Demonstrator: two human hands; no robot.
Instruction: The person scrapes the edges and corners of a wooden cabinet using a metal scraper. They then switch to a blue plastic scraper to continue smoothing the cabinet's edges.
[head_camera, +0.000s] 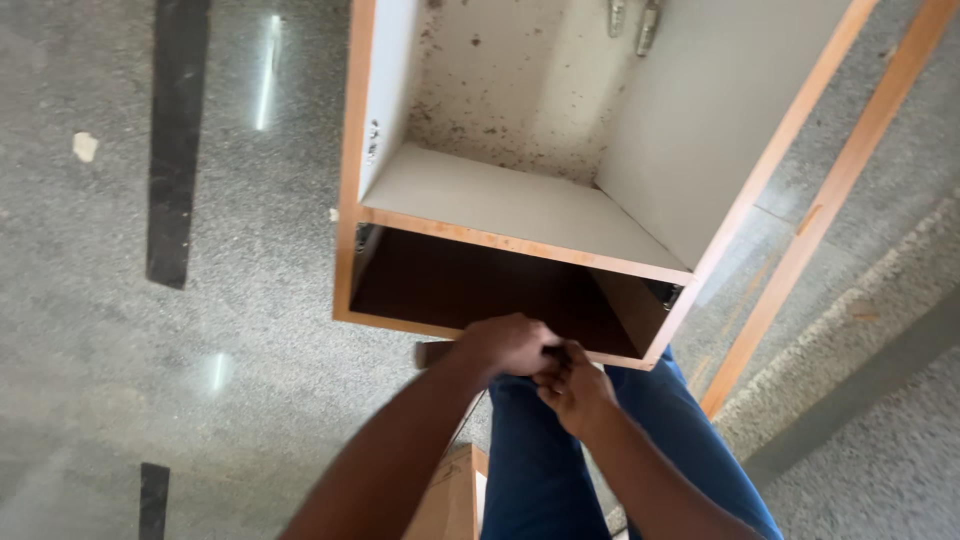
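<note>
Two hands: both meet at the near bottom edge of a wooden cabinet (520, 215), at about 6 o'clock in the view.
Left hand (508, 345): fingers curled over the cabinet's front rim, gripping something small and dark; what it is cannot be told.
Right hand (578, 392): fingertips pinched narrow against the same spot, touching the left hand; whether they hold anything of their own cannot be told.
Cabinet: open front toward the camera, orange-brown edging, pale inner walls, speckled back panel at 12 o'clock.
Shelf (505, 205): already fitted across the middle, dividing a light upper bay from a dark lower bay.
Lower bay (480, 290): dark brown inside, a small metal fitting (668, 293) at its 3 o'clock corner.
Hinges (648, 25): two metal pieces on the upper inner wall, at 12 o'clock.
Wooden strip (830, 190): leaning beside the cabinet at 3 o'clock, apart from it.
Floor (120, 330): grey speckled stone with black bands at 9 o'clock.
Legs (540, 460): blue trousers below the hands, at 6 o'clock.
Progress: the carcass and shelf look assembled; no door is on; the work at the bottom rim appears unfinished, by my judgement.
</note>
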